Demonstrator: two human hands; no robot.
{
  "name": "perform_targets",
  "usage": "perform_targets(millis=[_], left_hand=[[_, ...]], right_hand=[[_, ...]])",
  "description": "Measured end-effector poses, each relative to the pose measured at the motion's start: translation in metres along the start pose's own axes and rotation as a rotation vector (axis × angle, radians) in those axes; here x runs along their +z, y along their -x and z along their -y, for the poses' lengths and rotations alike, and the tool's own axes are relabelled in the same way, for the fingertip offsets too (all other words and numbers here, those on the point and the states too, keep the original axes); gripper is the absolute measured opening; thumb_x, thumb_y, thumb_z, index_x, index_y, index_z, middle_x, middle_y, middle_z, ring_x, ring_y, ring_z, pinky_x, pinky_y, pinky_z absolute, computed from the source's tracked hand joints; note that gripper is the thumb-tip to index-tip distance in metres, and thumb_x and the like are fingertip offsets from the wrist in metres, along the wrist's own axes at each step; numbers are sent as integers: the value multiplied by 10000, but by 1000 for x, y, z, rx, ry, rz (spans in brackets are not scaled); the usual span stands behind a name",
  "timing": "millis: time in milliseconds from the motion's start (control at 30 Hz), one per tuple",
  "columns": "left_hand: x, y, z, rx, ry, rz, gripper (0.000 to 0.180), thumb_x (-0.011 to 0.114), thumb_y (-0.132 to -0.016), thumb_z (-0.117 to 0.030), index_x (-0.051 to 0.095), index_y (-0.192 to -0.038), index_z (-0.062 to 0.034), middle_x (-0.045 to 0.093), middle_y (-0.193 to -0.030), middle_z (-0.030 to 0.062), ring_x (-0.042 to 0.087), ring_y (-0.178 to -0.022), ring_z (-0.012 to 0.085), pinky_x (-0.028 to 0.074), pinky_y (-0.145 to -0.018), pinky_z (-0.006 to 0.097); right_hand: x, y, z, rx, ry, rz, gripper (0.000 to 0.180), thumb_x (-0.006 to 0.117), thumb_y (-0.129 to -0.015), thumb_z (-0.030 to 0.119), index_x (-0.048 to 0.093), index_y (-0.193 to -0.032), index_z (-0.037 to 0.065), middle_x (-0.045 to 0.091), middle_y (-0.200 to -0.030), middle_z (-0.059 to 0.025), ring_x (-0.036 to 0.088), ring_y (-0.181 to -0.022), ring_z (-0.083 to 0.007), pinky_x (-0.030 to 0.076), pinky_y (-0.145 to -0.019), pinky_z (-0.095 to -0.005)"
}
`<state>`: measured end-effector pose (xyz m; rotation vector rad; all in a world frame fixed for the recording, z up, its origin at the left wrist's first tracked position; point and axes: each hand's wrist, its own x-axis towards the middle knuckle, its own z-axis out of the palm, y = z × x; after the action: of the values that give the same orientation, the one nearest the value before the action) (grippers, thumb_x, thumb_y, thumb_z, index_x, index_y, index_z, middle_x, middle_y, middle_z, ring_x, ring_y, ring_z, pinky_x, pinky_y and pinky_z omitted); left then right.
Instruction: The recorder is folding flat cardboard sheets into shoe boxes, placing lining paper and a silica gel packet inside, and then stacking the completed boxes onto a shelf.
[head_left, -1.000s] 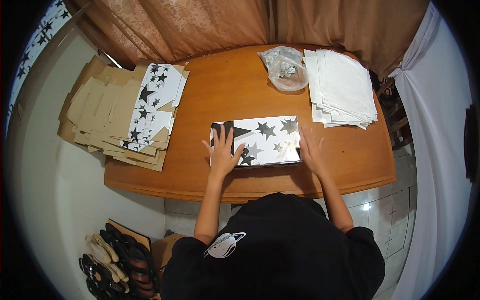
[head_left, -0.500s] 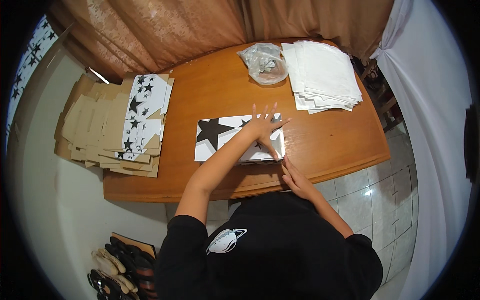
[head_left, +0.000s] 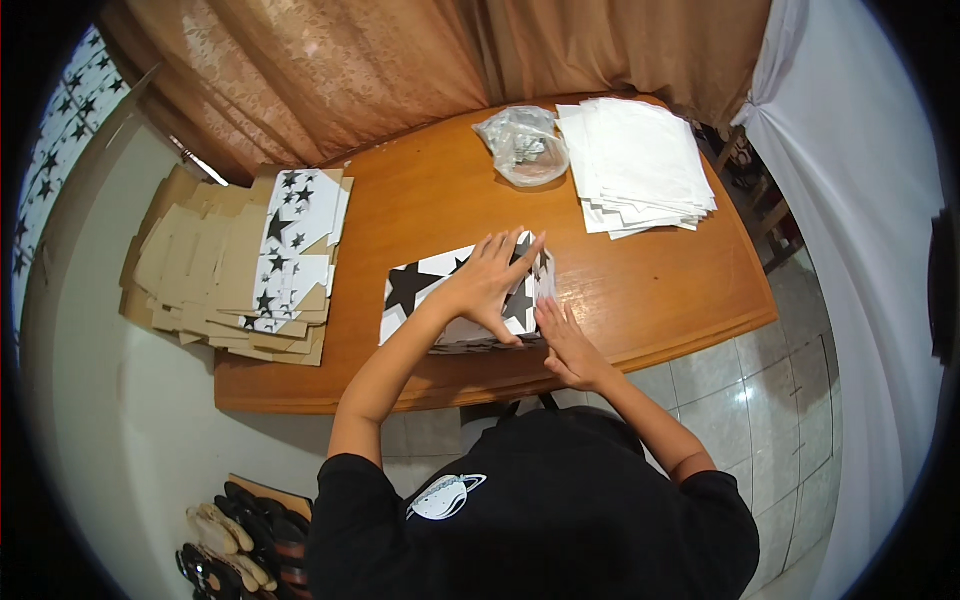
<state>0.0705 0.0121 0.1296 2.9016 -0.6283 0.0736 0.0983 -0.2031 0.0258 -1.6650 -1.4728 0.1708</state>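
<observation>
A white box with black stars [head_left: 408, 289] sits near the front edge of the wooden table, its lid face up. My left hand [head_left: 487, 285] lies across the right part of its top, fingers spread, holding nothing. My right hand [head_left: 568, 343] rests flat against the box's right end, near the front corner, with its fingers stretched out. Part of the top is hidden under my left hand and forearm.
Flat brown cardboard pieces [head_left: 190, 265] are piled at the table's left, with a star-printed sheet [head_left: 305, 210] on top. A clear plastic bag [head_left: 524, 150] and a stack of white paper sheets [head_left: 640, 165] lie at the back right. Shoes [head_left: 245, 540] stand on the floor at lower left.
The box has turned slightly, so its right end face now shows. My left hand has moved a little left and down with it; my right hand has shifted onto the end face.
</observation>
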Motion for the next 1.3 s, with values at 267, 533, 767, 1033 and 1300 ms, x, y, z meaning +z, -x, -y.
perform_targets(millis=[267,533,767,1033,1300], left_hand=[[-47,96,-7,-104,226,-245,1452,765,-376,-596,-98,-1374,10,96,-1399,310,146,-1293,445,149,-1051,476],[-51,186,-39,-244,369,-371,1493,798,-353,-557,-154,-1370,-21,17,-1418,298,115,-1308,439,148,-1054,468],[-69,275,-112,-320,322,-497,1527,814,-346,-528,-228,-1342,-25,93,-1393,322,130,-1301,444,142,-1059,457],[-85,387,-211,-565,157,-503,1519,824,-339,-537,-157,-1353,26,51,-1412,300,85,-1323,409,113,-1071,449],[-128,477,-324,-854,162,-449,1335,800,-416,-558,63,-1408,-55,127,-1469,99,138,-1348,277,39,-1026,593]], right_hand=[[-39,-119,-34,108,564,117,539,345,-903,394,213,-1399,229,74,-1469,-138,32,-1340,-391,-35,-968,-672],[-51,-196,83,-635,644,366,993,772,-556,241,222,-1377,341,59,-1468,-139,85,-1342,-356,75,-1038,-602],[6,-227,190,-856,570,679,1046,790,-475,271,242,-1359,383,86,-1470,-113,162,-1337,-314,150,-1030,-607],[96,-209,300,-1311,430,700,880,746,-499,186,333,-1273,120,166,-1453,-136,195,-1335,-286,135,-1063,-532],[142,-186,390,-1470,149,724,938,761,-415,131,334,-1244,30,399,-1309,-127,326,-1274,-259,160,-1080,-492]])
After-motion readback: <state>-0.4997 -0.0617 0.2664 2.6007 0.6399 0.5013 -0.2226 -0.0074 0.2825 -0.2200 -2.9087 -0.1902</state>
